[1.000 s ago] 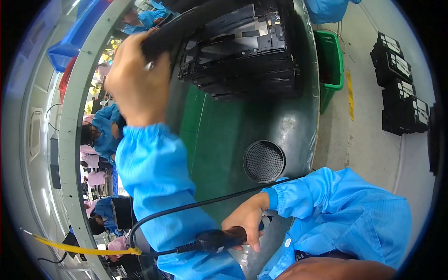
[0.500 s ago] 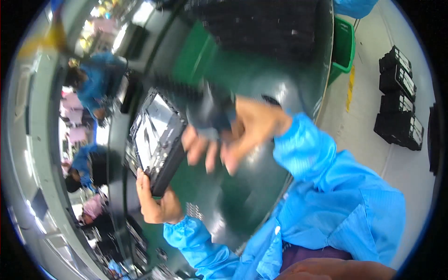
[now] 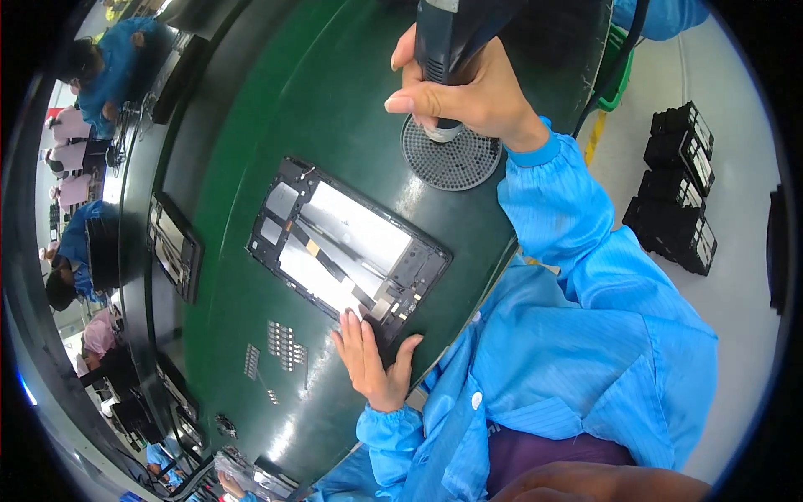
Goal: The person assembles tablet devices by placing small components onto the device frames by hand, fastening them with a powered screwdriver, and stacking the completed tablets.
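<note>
An opened tablet-like device (image 3: 397,261), black-framed with silver panels and a dark ribbon cable, lies flat and slanted on the green table (image 3: 242,109). My left hand (image 3: 374,364) rests at its near edge, fingers stretched out and touching the frame. At the upper middle, my right hand (image 3: 477,96) is wrapped round a dark electric screwdriver (image 3: 435,58), held upright. The screwdriver's pale lower end is over a round grey perforated plate (image 3: 452,159); whether the tip touches it, I cannot tell.
Rows of small metallic pieces (image 3: 286,345) lie left of my left hand. Another opened device (image 3: 174,247) sits farther left. Black stacked units (image 3: 682,184) stand on the floor at right, near a green bin (image 3: 617,79). Co-workers in blue (image 3: 117,75) are at far left.
The device was tilted up in my left hand and now lies flat on the table. My right hand has moved up and right with the screwdriver, over the perforated plate.
</note>
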A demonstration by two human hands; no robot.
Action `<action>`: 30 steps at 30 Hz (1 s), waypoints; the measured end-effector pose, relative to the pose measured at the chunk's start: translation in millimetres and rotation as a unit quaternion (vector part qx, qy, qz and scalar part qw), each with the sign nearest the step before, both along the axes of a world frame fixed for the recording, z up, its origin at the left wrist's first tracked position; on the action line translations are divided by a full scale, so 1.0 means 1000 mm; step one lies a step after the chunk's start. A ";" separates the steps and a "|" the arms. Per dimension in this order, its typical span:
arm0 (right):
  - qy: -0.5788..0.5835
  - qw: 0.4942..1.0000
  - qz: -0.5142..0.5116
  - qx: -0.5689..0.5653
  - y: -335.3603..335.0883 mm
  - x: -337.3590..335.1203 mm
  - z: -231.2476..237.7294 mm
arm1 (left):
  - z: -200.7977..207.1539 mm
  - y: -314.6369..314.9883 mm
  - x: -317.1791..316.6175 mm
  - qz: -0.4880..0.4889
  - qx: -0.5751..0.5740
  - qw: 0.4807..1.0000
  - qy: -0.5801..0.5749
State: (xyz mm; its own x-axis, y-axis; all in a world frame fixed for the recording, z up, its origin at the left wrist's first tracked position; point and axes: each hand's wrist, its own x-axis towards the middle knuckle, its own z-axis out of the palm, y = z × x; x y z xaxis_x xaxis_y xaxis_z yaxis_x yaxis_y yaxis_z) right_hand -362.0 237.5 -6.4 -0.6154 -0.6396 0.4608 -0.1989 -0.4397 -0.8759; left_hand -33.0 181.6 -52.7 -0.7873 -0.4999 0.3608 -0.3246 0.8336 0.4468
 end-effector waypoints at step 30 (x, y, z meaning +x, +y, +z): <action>-0.036 0.997 0.010 -0.073 -0.012 0.048 0.033 | 0.010 -0.055 0.010 0.157 0.582 0.763 0.231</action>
State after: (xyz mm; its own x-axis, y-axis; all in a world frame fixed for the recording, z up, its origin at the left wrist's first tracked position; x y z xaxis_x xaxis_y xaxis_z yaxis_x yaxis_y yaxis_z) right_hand -314.0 225.5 26.8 -0.6379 -0.5811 0.5053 -0.1284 -0.5668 -0.8138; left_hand -23.2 126.2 -43.1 -0.4855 -0.8314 -0.2702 -0.0109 -0.3033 0.9528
